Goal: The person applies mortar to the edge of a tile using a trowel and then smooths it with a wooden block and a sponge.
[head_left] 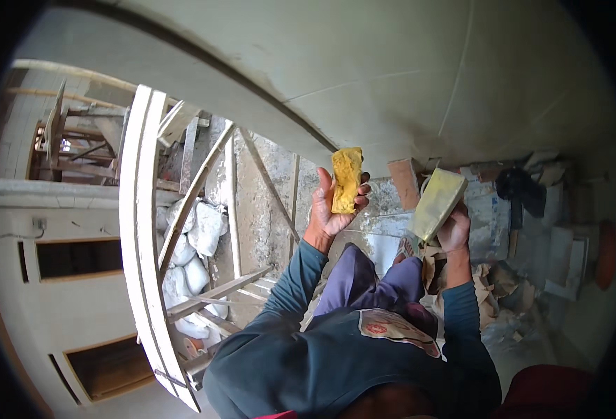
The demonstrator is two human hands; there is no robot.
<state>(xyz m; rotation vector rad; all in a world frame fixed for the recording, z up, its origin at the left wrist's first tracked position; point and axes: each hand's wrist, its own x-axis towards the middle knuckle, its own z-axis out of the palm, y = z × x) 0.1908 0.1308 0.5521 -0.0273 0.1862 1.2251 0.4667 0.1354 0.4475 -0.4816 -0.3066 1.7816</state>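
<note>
My left hand [327, 215] is raised in front of the wall, its fingers wrapped around a yellow sponge [347, 180] with a rough, uneven face. To the right of it, my right hand [454, 232] grips a flat rectangular block [439, 202] from its right side. That block is pale yellow on its face and smeared with grey. The sponge and the block are held apart from each other. Most fingers of my right hand are hidden behind the block.
A smooth grey wall [391, 77] rises ahead. White planks [140, 230] and wooden scaffold poles [195, 195] stand at left, with white sacks [206, 227] below. Beyond my right hand lie a reddish brick [404, 183], torn brown paper [486, 290] and a black bag [521, 188].
</note>
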